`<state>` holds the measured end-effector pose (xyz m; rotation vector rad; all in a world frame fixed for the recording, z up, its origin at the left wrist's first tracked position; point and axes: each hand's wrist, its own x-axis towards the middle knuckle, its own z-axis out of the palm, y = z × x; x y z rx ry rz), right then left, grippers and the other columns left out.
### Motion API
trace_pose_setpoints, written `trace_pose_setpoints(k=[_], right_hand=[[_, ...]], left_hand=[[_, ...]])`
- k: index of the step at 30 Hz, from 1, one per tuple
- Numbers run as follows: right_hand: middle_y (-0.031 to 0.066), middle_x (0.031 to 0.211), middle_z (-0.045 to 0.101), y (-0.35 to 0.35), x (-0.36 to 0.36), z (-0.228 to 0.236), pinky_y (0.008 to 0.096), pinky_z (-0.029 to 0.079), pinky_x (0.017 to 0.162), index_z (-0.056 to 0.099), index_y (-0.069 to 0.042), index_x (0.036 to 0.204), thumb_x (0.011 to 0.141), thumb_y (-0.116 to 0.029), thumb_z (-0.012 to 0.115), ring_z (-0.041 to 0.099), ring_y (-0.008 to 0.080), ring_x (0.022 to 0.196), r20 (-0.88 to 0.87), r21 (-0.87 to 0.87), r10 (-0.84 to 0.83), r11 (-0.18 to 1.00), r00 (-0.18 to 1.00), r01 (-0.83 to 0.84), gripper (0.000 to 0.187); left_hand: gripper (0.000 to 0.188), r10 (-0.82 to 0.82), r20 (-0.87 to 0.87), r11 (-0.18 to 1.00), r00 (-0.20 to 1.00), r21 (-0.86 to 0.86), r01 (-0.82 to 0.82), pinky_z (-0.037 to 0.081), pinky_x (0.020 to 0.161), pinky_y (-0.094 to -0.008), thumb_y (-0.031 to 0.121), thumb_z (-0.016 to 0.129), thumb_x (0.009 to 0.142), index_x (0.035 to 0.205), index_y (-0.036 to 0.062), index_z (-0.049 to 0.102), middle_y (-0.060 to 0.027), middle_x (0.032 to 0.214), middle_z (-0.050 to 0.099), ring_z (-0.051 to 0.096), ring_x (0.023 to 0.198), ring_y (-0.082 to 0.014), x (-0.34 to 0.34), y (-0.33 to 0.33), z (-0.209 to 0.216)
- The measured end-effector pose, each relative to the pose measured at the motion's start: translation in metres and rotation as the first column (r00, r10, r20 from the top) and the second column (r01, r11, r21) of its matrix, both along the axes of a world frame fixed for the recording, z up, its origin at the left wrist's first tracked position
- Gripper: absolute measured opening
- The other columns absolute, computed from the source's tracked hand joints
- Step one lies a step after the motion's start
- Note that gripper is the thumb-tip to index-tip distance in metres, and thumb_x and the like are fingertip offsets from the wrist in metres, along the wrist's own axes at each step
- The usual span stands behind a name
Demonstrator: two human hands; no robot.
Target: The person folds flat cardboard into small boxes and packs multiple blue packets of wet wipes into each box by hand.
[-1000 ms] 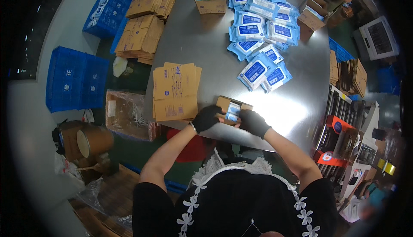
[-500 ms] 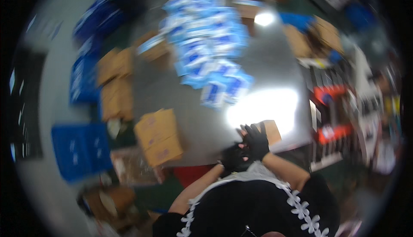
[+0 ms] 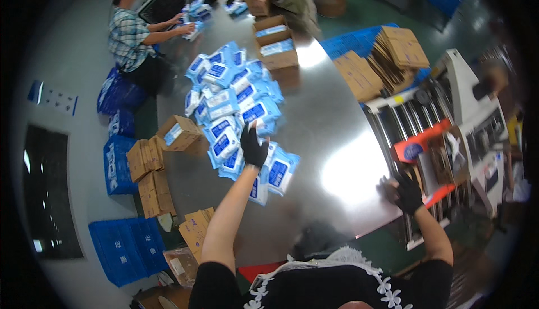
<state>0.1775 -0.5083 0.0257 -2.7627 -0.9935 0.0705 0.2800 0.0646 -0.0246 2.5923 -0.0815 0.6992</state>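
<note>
My left hand (image 3: 255,147), in a black glove with bare fingertips, reaches over the pile of blue-and-white soft packs (image 3: 223,104) that look like wet wipes. Its fingers are apart above the near part of the pile, and no pack is lifted. Beneath and beside that hand lie loose packs, one of them a pack (image 3: 279,174) at the pile's near right end. Off the table's right edge, my right hand (image 3: 409,194), gloved the same way, is beside the roller conveyor (image 3: 429,140). Its fingers are spread, slightly blurred, and hold nothing visible.
The metal table (image 3: 314,140) carries an open carton with packs (image 3: 278,51) and a smaller carton (image 3: 178,133) at left. A carton (image 3: 449,154) sits in the conveyor machine. Flattened cartons (image 3: 401,48) lie right. Two co-workers handle packs and a box at the far end.
My hands have parted: the left went forward onto the packs, the right moved right toward the conveyor. The carton under my right hand has left the table corner. The view has shifted.
</note>
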Motion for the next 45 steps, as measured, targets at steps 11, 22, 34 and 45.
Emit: trace_pose_setpoints(k=[11,22,34,45], right_hand=[[0.0224,0.136,0.045,0.066,0.013,0.029,0.0497,0.028,0.109,0.053,-0.004,0.127,0.077,-0.02,0.068,0.04,0.04,0.128,-0.217,0.269,-0.227,0.921,0.949,0.281,0.055],[0.0194,0.106,0.056,0.141,0.177,-0.017,0.0421,0.043,0.089,0.054,0.0,0.112,0.073,-0.038,0.078,0.054,0.0356,0.102,-0.143,0.514,-0.265,0.803,0.954,0.301,0.059],[0.0151,0.092,0.065,0.207,0.053,-0.004,0.0424,0.05,0.077,0.064,-0.006,0.096,0.08,-0.015,0.062,0.062,0.0332,0.087,-0.434,0.231,-0.01,0.965,0.901,0.122,0.019],[0.0144,0.127,0.055,0.148,-0.027,-0.071,0.0669,0.012,0.109,0.058,-0.015,0.122,0.081,-0.045,0.058,0.047,0.0333,0.122,0.069,0.188,-0.332,0.931,0.941,0.314,0.052]], left_hand=[[0.08,0.285,-0.677,0.958,0.679,0.218,-0.184,0.034,0.11,-0.0391,0.048,0.071,0.075,0.145,0.0274,0.038,-0.025,0.147,0.035,0.037,0.135,-0.0372,0.351,0.037,0.014],[0.018,-0.399,-0.352,0.847,0.846,0.212,0.488,0.044,0.071,-0.045,0.023,0.059,0.082,0.073,0.0072,0.063,-0.0143,0.078,0.06,0.059,0.079,-0.0321,0.13,-0.106,0.02],[0.052,-0.2,-0.289,0.885,0.936,-0.464,0.046,0.042,0.094,-0.0382,0.014,0.063,0.085,0.132,0.0005,0.044,-0.0158,0.116,0.059,0.057,0.109,-0.0301,-0.097,-0.165,-0.006],[0.058,-0.849,-0.435,0.528,0.299,-0.691,0.493,0.03,0.111,-0.0433,0.022,0.059,0.091,0.142,0.0072,0.036,-0.0197,0.143,0.041,0.038,0.133,-0.0348,-0.194,-0.259,-0.089]])
